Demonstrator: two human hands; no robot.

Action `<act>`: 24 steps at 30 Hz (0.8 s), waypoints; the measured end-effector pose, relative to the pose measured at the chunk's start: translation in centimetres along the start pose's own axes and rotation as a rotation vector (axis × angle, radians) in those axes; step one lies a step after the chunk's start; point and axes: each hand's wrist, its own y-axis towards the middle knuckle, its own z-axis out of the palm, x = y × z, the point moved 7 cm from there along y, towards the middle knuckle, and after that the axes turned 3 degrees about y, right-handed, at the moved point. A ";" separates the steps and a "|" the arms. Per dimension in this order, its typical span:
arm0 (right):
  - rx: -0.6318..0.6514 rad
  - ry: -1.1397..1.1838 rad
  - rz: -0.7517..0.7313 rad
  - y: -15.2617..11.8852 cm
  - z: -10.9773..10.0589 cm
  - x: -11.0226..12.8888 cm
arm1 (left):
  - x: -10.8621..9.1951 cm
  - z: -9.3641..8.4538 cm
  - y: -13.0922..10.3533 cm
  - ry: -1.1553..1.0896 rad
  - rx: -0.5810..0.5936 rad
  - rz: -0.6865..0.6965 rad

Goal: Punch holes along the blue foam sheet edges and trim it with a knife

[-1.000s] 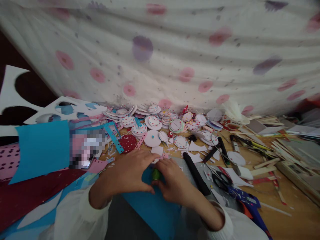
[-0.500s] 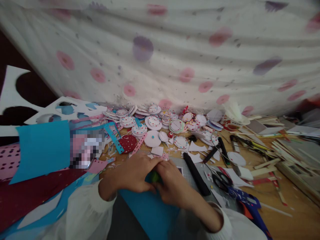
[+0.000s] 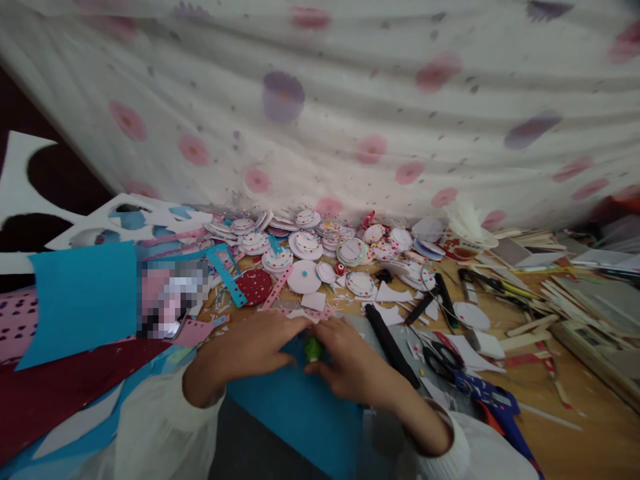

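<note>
A small green object [image 3: 313, 350] shows between my hands, over a sheet of blue paper [image 3: 300, 413]; its full shape is hidden. My right hand [image 3: 350, 357] is closed around its right side, thumb low and fingers over the top. My left hand [image 3: 253, 347] is just left of it, over the blue paper, with thumb and fingers apart and the fingertips close to those of the right. Just beyond the hands lie a pink strip [image 3: 277, 290] with punched holes and a small white card [image 3: 313, 301].
Stacks of white paper discs [image 3: 306, 245] with coloured beads line the curtain's foot. To the right are scissors [image 3: 443, 360], a blue glue gun [image 3: 493, 393], a black rod [image 3: 390, 343] and wooden sticks. Blue paper [image 3: 85, 293] and dark red sheets [image 3: 85, 380] lie left.
My left hand has shifted left and its thumb has moved away from the right hand. More of the green object shows. The blue paper has shifted left and turned slightly.
</note>
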 end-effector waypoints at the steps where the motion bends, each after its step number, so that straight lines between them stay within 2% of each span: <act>1: 0.004 -0.015 0.011 -0.1 -0.1 -0.2 | 0.2 0.1 -0.1 0.021 0.016 -0.005; 6: 0.019 -0.043 0.032 -0.4 -0.7 -0.7 | 0.9 -0.2 -0.4 0.033 0.017 -0.014; 12: 0.053 -0.047 0.064 -0.7 -0.7 -0.7 | 0.6 -0.5 -0.5 0.045 0.013 -0.009; 18: 0.041 0.000 0.037 -0.6 -0.3 -0.5 | 0.0 -0.7 -0.5 0.051 -0.013 0.030; 24: 0.052 -0.090 -0.014 -0.3 -0.1 -0.1 | -0.4 -1.1 -0.6 0.048 -0.027 0.043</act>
